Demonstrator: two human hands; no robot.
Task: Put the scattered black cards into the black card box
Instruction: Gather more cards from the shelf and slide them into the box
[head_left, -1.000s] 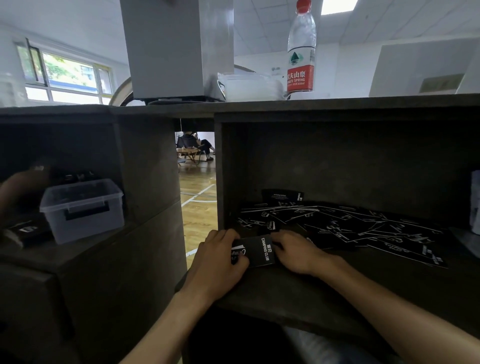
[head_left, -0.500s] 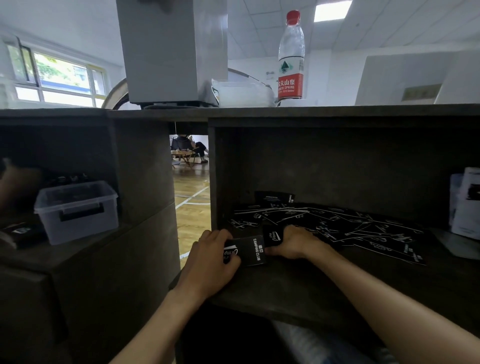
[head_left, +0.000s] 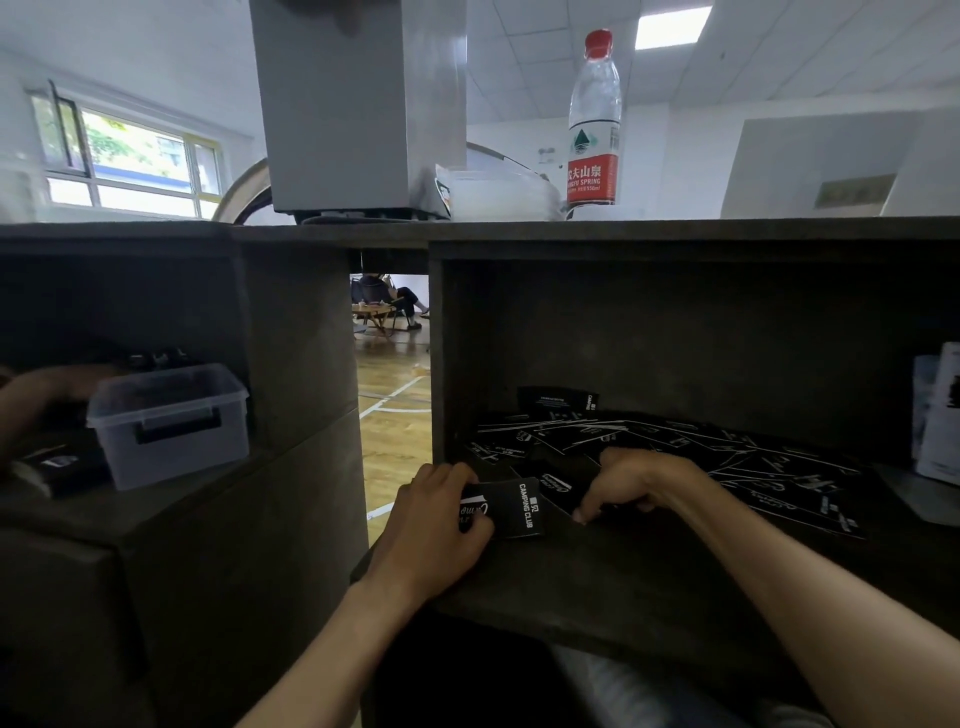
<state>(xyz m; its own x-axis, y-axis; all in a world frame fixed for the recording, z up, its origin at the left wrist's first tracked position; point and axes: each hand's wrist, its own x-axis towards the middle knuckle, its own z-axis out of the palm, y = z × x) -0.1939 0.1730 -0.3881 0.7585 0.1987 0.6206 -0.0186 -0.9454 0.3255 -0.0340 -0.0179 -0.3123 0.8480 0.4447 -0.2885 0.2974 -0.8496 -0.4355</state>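
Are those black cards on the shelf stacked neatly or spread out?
Spread out: the black cards lie fanned and overlapping across the shelf behind both hands.

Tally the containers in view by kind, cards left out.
Black card box, held by the left hand: 1
Clear lidded plastic bin: 1
Water bottle: 1
Total: 3

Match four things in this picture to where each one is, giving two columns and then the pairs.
1. clear plastic water bottle with red cap
2. translucent lidded plastic tub
3. black card box printed CAMPING CLUB
4. scattered black cards

A. left shelf compartment
B. spread over the right shelf
C. on top of the counter
D. in the left hand

Pairs: 1-C, 2-A, 3-D, 4-B
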